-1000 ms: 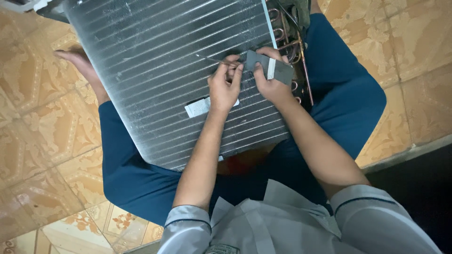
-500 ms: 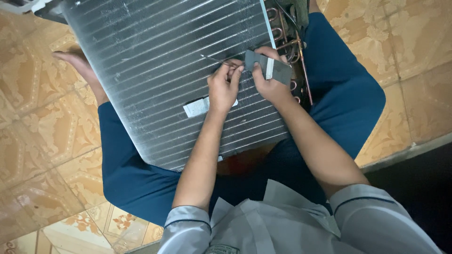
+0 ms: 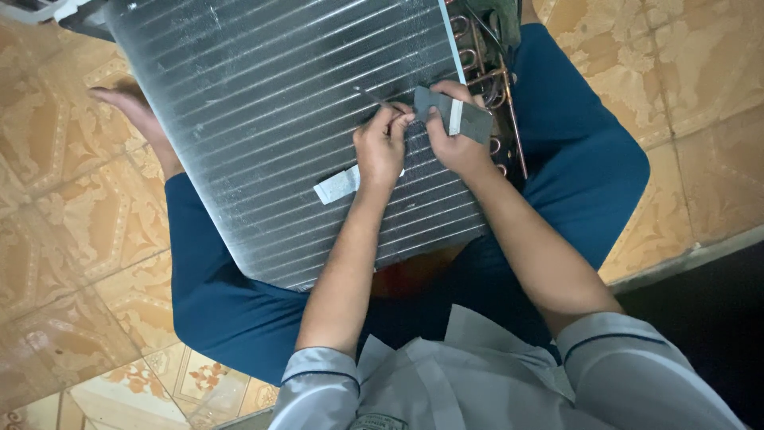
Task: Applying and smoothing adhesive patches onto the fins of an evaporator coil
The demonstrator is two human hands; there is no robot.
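Aluminium coil (image 3: 278, 119) lay propped across the lap so the left hand (image 3: 380, 147) could pinch a thin tool (image 3: 374, 99) against its fins, the right hand (image 3: 454, 139) gripping a grey pad (image 3: 469, 119).

Dim, cool light glints off the finned coil (image 3: 294, 119); lower right falls into shadow, details slightly soft.

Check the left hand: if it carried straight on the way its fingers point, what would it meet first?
The left hand points up and slightly right across the finned coil. Its fingertips already pinch a thin metal tool; beyond that, likely only more fins, though depth is unclear.
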